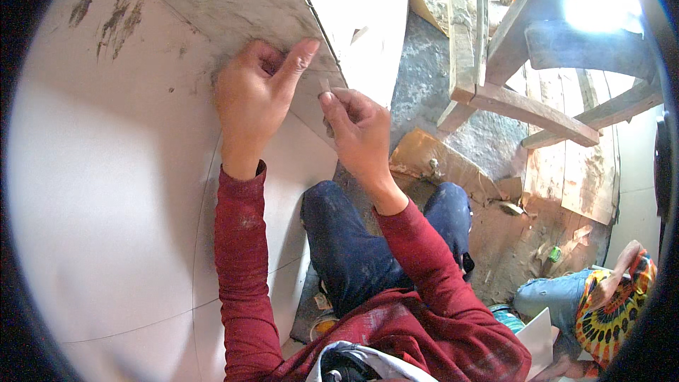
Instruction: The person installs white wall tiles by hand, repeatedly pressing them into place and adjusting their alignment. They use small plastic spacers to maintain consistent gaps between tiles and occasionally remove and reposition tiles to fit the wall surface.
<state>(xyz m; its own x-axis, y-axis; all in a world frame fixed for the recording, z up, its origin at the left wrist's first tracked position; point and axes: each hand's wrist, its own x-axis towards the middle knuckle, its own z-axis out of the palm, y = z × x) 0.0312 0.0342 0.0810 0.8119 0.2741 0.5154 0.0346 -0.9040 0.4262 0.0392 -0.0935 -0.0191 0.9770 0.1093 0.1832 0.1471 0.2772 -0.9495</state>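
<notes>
My left hand [253, 102] is against the pale wall panel [106, 134], just below a grey-smeared ledge [233, 0]. Its fingers curl in and the thumb points up toward the ledge's dark edge; whether anything is inside the curl is hidden. To its right, my right hand [359, 134] is closed in a pinch. A short, thin, pale strip [325, 83] sticks up between its thumb and fingers, close to the ledge's lower corner. Both forearms wear dusty dark red sleeves.
A rough wooden stand [530, 110] occupies the upper right, below a bright light. Torn cardboard [442, 163] and scraps litter the dusty floor beyond my knees [339, 240]. Another person in a colourful patterned shirt [612, 311] sits at lower right, near a white board [537, 343].
</notes>
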